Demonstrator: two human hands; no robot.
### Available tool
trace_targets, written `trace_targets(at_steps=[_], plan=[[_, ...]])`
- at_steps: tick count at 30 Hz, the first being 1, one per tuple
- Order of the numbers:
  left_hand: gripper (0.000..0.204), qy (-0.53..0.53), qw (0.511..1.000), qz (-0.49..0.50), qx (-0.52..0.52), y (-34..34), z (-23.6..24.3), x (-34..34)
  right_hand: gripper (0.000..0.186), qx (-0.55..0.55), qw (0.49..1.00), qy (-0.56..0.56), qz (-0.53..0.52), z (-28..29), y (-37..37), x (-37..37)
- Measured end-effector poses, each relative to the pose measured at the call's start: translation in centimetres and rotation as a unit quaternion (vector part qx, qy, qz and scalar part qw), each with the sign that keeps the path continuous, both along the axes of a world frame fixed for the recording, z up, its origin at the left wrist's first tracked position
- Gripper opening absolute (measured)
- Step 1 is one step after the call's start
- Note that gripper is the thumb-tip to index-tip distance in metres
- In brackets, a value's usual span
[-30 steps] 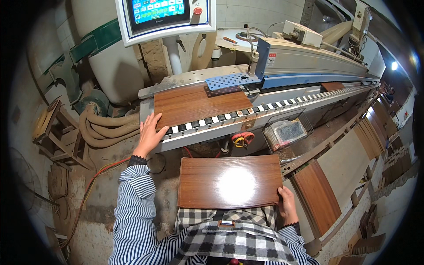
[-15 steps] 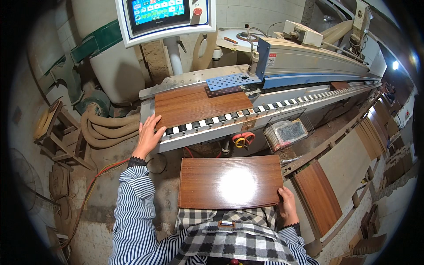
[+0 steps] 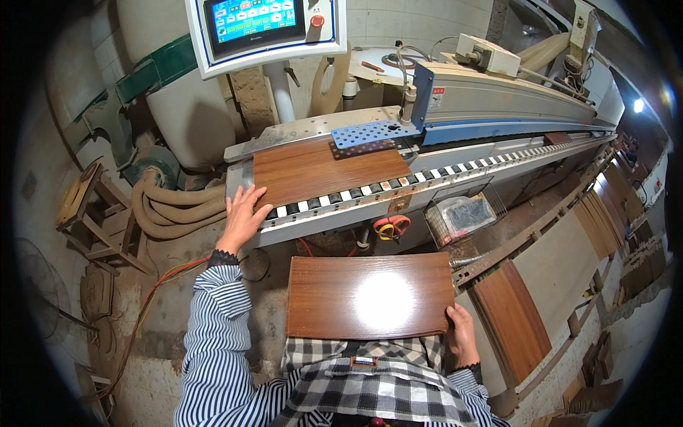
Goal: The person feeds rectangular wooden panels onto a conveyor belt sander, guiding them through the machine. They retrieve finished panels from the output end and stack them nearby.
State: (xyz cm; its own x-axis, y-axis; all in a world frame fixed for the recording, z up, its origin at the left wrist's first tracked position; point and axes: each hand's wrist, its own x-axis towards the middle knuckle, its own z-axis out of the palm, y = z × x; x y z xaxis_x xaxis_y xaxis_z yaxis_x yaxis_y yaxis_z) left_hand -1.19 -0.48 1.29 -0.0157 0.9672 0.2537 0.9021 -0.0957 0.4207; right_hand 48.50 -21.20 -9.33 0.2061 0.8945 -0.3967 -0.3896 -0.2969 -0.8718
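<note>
A brown wood-grain board [image 3: 306,174] lies flat on the bed of a long machine, its near edge along a row of black-and-white rollers [image 3: 314,204]. Its far right part is beneath a blue perforated plate [image 3: 373,132]. My left hand [image 3: 244,215] is open, fingers spread, with the fingertips against the board's lower left corner. Close to my body is a second wood-grain panel [image 3: 324,295], glossy with a bright reflection. My right hand [image 3: 463,336] grips this panel at its right edge, the thumb on top and the other fingers mostly hidden.
Above the bed stands a control screen [image 3: 256,21] with a red button [image 3: 317,21]. A wire basket [image 3: 462,213] and a roll of red and yellow tape [image 3: 391,227] hang under the rail. Stacked boards [image 3: 514,317] lie at right. Thick hoses [image 3: 171,210] and a wooden stool [image 3: 107,213] are at left.
The board on the machine has slid slightly to the right, and my left hand has moved along with it. A board far down the machine has also shifted right. The held panel has barely moved.
</note>
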Motion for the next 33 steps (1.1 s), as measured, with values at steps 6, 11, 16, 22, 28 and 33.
trace_targets(at_steps=[6,11,16,22,28,33], plan=[[0.057,0.026,1.000,0.002,0.011,1.4,-0.2,3.5,0.030,0.014,1.000,0.010,0.007,-0.4,0.0,0.1],[0.060,0.037,0.999,-0.013,0.031,3.8,-1.1,7.8,0.035,0.049,0.998,0.030,0.030,-0.1,-0.2,0.2],[0.064,-0.021,0.998,-0.035,0.057,5.3,-1.7,12.2,0.046,0.086,0.996,0.007,0.022,0.4,-0.8,-0.4],[0.060,-0.206,0.969,-0.109,0.088,4.5,-1.6,10.4,0.060,0.135,0.988,0.067,0.024,1.0,-1.4,-0.4],[0.056,-0.346,0.924,-0.144,0.072,-2.5,0.3,5.4,0.058,0.185,0.976,0.111,0.014,3.7,-0.2,-0.6],[0.061,-0.148,0.973,-0.165,0.063,-8.5,1.9,3.5,0.054,0.208,0.966,0.149,0.043,6.4,5.1,-3.7]])
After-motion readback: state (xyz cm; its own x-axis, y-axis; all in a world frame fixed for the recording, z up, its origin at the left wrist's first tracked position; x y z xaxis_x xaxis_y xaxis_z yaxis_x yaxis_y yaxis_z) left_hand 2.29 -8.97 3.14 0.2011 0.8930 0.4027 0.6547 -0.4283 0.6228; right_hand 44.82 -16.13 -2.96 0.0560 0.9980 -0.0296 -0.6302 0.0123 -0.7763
